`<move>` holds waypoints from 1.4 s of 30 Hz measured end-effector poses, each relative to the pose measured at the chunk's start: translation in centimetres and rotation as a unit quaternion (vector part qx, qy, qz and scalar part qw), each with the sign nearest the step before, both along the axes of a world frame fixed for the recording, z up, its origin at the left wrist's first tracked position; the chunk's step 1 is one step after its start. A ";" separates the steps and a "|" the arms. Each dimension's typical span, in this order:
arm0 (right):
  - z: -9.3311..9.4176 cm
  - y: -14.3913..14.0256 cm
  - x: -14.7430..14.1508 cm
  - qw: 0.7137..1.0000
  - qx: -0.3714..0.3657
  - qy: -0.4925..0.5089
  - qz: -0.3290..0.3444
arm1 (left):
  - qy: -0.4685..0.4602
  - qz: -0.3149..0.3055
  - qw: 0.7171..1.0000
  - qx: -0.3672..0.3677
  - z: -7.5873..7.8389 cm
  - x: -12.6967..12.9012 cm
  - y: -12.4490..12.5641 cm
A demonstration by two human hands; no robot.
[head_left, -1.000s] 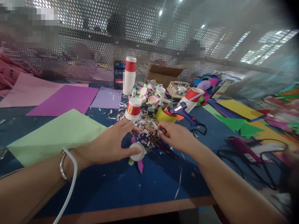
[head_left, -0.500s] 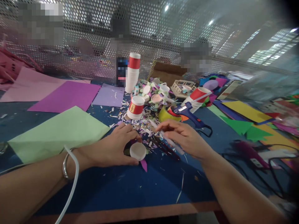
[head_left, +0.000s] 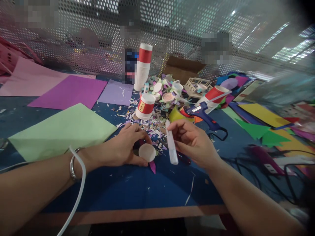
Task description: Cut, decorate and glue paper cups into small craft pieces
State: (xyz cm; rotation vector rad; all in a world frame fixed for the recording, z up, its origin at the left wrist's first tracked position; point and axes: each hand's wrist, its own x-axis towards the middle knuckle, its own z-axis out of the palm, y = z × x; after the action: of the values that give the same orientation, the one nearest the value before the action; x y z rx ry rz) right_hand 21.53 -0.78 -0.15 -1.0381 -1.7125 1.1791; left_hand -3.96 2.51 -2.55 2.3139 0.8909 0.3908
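Note:
My left hand (head_left: 131, 142) curls thumb and fingers around a small white round piece (head_left: 147, 152), which looks like the bottom of a paper cup. A pointed purple paper strip (head_left: 152, 167) sticks out beneath it, just above the blue table surface. Between the fingertips and thumb of my right hand (head_left: 190, 139) is a slim, translucent whitish stick-like tool (head_left: 172, 147); its exact kind is unclear. Partly hidden behind that hand lies a dark, slender tool (head_left: 184, 159). Paper scraps (head_left: 157, 131) are scattered just beyond both hands.
A red-and-white paper cup (head_left: 145, 106) stands upside down, with a tall cup stack (head_left: 142, 67) behind. To the right are a blue glue gun (head_left: 205, 114), yellow tape roll (head_left: 176, 113) and dark cables (head_left: 248, 167). Green paper (head_left: 64, 126) lies left.
My right hand has lifted the whitish tool and turned it more upright, closer to the white round piece. My left hand keeps its hold. The camera view has shifted slightly.

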 end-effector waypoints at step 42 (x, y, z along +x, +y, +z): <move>-0.8 -1.6 -2.4 0.930 0.275 -0.234 0.075 | 0.029 0.003 0.998 0.049 0.5 0.4 0.0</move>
State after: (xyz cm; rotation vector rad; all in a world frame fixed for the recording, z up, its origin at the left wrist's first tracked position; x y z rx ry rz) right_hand 19.09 -2.37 -0.95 -0.8804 -2.3488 0.4820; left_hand -3.61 2.55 -2.05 2.4228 0.9259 0.3793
